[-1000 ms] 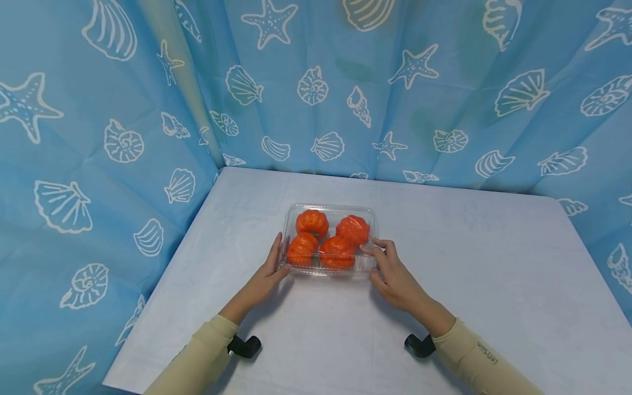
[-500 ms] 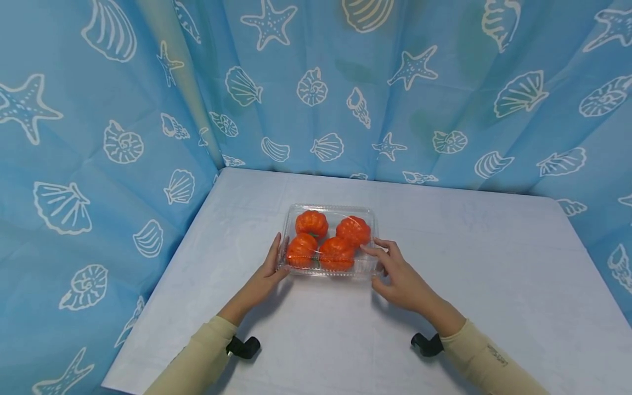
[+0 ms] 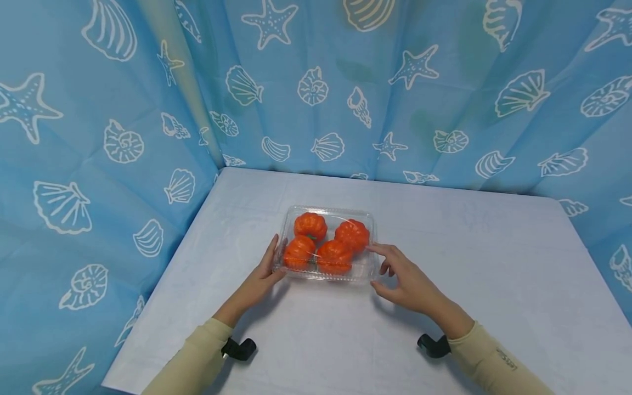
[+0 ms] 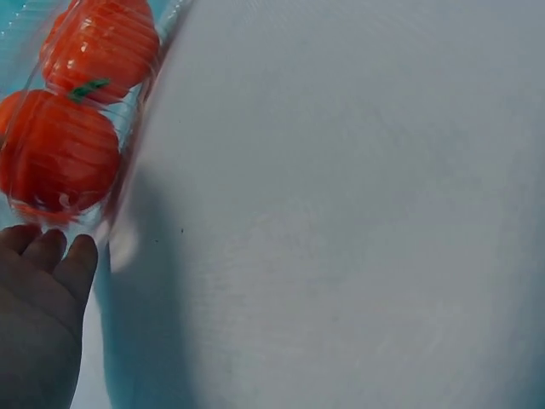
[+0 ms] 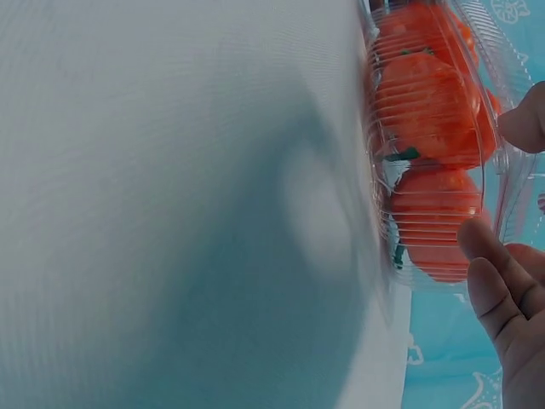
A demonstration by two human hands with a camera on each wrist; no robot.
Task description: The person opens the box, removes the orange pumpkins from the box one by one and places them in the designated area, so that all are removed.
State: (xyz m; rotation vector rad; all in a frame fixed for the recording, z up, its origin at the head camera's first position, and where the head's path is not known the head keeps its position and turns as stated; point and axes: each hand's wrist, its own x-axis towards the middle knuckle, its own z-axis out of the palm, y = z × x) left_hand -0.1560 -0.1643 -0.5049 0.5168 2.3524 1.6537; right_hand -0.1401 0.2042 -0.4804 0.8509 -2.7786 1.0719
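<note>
Several small orange pumpkins (image 3: 334, 257) with green stems lie inside a clear plastic clamshell box (image 3: 362, 270), whose lid covers them. My left hand (image 3: 257, 280) holds the box at its left end, thumb at the front corner and fingers along the side. In the left wrist view, fingertips (image 4: 81, 247) meet the box wall below a pumpkin (image 4: 60, 153). At the right end is my right hand (image 3: 412, 282), its thumb and index finger spread apart near the edge. The right wrist view has its fingers (image 5: 490, 281) beside the box; whether they touch it is unclear.
A white-covered table (image 3: 474, 263) extends around the box. Blue curtains (image 3: 316, 115) with shell and starfish prints hang behind and to the left. Dark wrist mounts (image 3: 239, 349) protrude from both sleeves.
The box has shifted slightly left and toward me, with a small turn, along with my left hand. My right hand has drawn right and its fingers have loosened from the box end.
</note>
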